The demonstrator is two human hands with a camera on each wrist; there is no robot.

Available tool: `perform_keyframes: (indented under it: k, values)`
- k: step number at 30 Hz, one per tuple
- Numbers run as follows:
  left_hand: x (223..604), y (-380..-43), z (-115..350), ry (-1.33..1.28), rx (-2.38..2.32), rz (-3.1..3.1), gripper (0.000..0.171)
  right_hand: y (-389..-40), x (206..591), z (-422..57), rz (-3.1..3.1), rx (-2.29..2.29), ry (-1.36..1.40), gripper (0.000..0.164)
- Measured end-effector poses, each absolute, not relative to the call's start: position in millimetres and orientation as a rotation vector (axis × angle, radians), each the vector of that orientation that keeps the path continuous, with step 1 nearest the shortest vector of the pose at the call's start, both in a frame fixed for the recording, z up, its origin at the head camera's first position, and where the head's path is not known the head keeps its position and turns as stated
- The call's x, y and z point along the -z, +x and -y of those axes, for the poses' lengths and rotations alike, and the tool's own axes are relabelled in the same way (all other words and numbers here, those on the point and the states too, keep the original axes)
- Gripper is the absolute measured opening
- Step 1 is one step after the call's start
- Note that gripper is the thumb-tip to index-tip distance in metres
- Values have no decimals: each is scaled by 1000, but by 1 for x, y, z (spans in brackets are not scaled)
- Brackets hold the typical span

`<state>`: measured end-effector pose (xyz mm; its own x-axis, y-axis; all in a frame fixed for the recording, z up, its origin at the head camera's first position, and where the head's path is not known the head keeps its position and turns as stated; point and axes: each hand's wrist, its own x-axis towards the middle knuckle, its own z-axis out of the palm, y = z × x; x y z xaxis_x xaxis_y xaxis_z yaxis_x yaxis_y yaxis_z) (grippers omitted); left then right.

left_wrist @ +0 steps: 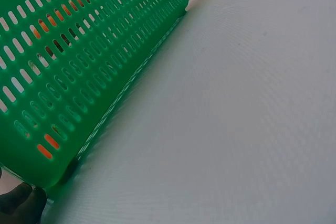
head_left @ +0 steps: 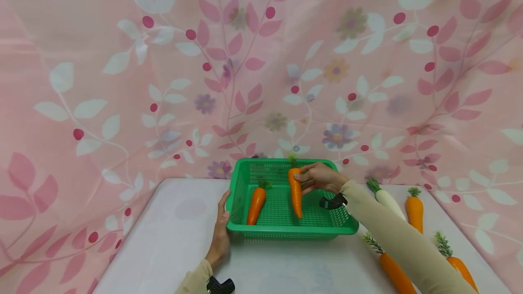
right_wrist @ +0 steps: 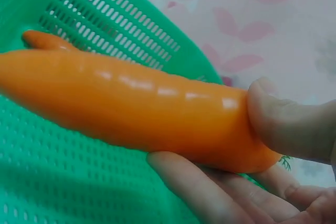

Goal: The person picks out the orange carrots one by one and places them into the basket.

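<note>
My right hand (head_left: 320, 178) pinches an orange carrot (head_left: 296, 194) near its leafy top, thumb on one side and fingers on the other. The carrot hangs tip down over the inside of a green perforated basket (head_left: 286, 229); in the right wrist view its smooth, shiny body (right_wrist: 136, 106) fills the middle. Another carrot (head_left: 256, 205) lies in the basket's left part. My left hand (head_left: 220, 235) rests against the basket's left side, fingers stretched along the outer wall. In the left wrist view, dark fingertips (left_wrist: 23, 203) touch the basket's lower corner.
On the white table (head_left: 163, 235), right of the basket, lie a white radish (head_left: 390, 203) and several carrots, including one by the radish (head_left: 415, 212), one under my right forearm (head_left: 396, 273) and one farther right (head_left: 461, 271). A pink floral cloth (head_left: 261, 58) hangs behind the table.
</note>
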<state>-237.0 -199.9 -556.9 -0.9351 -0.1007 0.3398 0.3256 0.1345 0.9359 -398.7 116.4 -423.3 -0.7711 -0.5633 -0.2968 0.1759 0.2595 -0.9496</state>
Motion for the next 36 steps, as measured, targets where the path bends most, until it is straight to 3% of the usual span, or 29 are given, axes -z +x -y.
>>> perform_keyframes:
  k: [12, 30, 36]
  values:
    - [556, -238, 199, -224, 1844, 2108, 59, -394, 441, -80, -1943, 1518, -338, 63]
    - [558, -239, 200, -242, 1806, 2106, 59, -396, 464, -43, -1932, 1410, -331, 48]
    - [558, -238, 201, -237, 1801, 2115, 59, -401, 470, -37, -1990, 1392, -337, 52]
